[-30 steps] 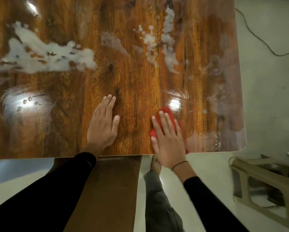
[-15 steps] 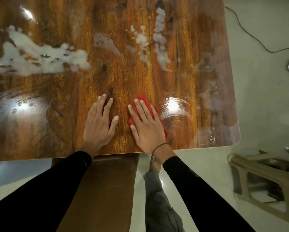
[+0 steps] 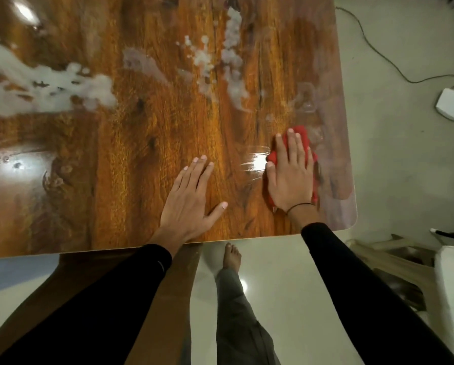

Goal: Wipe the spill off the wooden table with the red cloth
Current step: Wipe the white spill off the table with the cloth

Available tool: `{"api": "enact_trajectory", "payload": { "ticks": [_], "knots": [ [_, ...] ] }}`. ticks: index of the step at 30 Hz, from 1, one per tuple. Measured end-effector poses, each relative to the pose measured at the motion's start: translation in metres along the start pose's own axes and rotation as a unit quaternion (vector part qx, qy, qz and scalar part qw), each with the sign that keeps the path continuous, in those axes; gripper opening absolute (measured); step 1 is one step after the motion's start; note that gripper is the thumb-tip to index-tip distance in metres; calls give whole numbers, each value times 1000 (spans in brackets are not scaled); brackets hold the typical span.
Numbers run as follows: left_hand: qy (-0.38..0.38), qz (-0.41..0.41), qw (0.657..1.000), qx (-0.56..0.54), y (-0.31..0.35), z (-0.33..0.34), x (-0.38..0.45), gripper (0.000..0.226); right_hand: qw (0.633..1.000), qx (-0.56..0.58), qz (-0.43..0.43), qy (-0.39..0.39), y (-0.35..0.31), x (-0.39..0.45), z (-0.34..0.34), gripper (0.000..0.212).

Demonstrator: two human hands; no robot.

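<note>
Since the earlier frame, our right hand (image 3: 290,173) has carried the red cloth (image 3: 301,133) from beside the left hand (image 3: 187,197) out toward the near right corner of the wooden table (image 3: 141,159), where it now lies flat, fingers straight and pressing the cloth to the surface. We note the left hand resting spread and empty on dry wood, bracing. To do this step well, we judge that we should keep even palm pressure, overlap strokes, and work far and leftward toward the white spill (image 3: 49,88) and the streaks (image 3: 231,61) beyond, which remain unwiped.
</note>
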State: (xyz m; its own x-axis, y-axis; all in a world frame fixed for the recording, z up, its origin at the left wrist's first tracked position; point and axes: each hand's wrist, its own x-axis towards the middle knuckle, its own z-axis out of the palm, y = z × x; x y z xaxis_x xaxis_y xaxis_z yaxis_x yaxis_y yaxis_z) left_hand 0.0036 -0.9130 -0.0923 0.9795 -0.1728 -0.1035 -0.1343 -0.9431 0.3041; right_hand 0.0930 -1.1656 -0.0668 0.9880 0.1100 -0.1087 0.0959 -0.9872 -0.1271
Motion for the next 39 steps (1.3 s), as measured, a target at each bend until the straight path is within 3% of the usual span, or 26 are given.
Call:
{"api": "enact_trajectory", "payload": {
  "ticks": [5,8,15,21,28,32,39],
  "knots": [
    [13,-2,1000,4,4,0,0,98,986,-4,-165,-13,-37,-27,11,73],
    [13,-7,1000,3,5,0,1,99,972,-13,-231,-35,-9,-68,14,73],
    [22,-6,1000,10,9,1,3,100,996,15,-85,-30,134,-66,-15,70],
    [30,-2,999,15,7,3,5,100,1000,8,4,10,118,15,-20,69],
    [30,-1,999,16,3,6,2,101,987,-12,-162,-17,65,-8,-4,72],
    [31,1,999,14,0,9,4,102,974,-10,-220,-47,96,-47,-4,70],
    [22,-6,1000,5,-1,10,4,101,1000,28,5,-4,109,-1,-17,69]
  ]
}}
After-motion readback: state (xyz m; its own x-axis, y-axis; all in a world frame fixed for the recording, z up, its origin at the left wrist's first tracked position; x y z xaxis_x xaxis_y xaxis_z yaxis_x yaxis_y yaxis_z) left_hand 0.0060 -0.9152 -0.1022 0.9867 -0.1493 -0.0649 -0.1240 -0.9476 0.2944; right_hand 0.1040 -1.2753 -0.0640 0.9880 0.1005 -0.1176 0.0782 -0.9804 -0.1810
